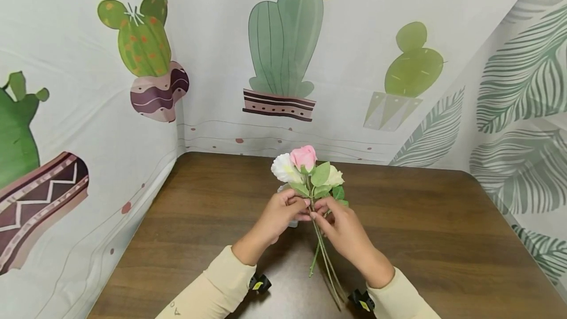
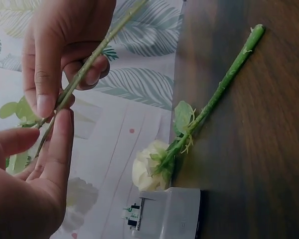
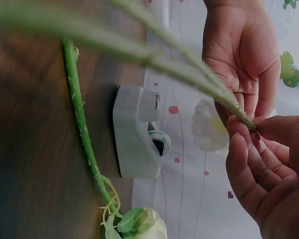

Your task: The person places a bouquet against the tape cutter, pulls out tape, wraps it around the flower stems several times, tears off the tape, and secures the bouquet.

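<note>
Both hands hold a small bunch of artificial flowers upright over the brown table point(image 1: 443, 240). A pink rose point(image 1: 303, 156) and a white rose point(image 1: 283, 168) top it, with a cream bloom point(image 1: 334, 177) beside them. My left hand point(image 1: 298, 212) pinches the thin stems point(image 1: 327, 265) just under the leaves. My right hand point(image 1: 322, 216) pinches the same stems from the other side, fingertips almost meeting the left's. In the left wrist view a separate cream rose point(image 2: 148, 172) with a thick green stem point(image 2: 224, 84) lies flat on the table.
A white tape dispenser point(image 3: 134, 132) stands on the table under the hands, next to the lying rose's bloom. Cloth walls printed with cacti and leaves close in the table at the back and on both sides.
</note>
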Tool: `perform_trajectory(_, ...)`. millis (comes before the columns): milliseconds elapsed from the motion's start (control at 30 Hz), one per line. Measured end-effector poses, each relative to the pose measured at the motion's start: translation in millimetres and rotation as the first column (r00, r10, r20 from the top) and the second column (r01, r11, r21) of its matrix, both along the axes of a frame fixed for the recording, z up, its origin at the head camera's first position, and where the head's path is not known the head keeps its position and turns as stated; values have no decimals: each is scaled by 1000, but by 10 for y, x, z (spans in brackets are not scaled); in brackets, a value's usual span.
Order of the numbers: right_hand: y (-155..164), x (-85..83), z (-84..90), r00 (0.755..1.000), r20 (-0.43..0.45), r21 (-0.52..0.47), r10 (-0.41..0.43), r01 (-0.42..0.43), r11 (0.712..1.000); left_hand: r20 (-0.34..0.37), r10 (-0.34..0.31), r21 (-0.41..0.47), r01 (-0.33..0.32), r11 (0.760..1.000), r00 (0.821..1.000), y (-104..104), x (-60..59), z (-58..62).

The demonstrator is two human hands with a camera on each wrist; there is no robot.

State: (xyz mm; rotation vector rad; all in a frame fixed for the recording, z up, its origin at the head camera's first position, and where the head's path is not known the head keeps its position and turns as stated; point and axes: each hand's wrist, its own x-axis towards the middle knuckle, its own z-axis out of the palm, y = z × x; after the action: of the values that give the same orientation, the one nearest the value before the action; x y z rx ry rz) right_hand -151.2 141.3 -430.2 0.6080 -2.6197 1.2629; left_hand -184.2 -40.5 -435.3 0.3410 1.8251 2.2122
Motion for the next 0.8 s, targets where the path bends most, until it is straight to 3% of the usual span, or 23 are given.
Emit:
perform_trajectory(267, -12, -4, -6, 1000, -10, -62, -2, 2, 998, -5, -36, 10, 36, 999, 999, -22, -7, -11)
perform_trajectory(800, -25, -8, -33, 999, -52, -109, -1, -4, 994, 27, 5, -6, -5, 1000, 1000, -8, -30, -32)
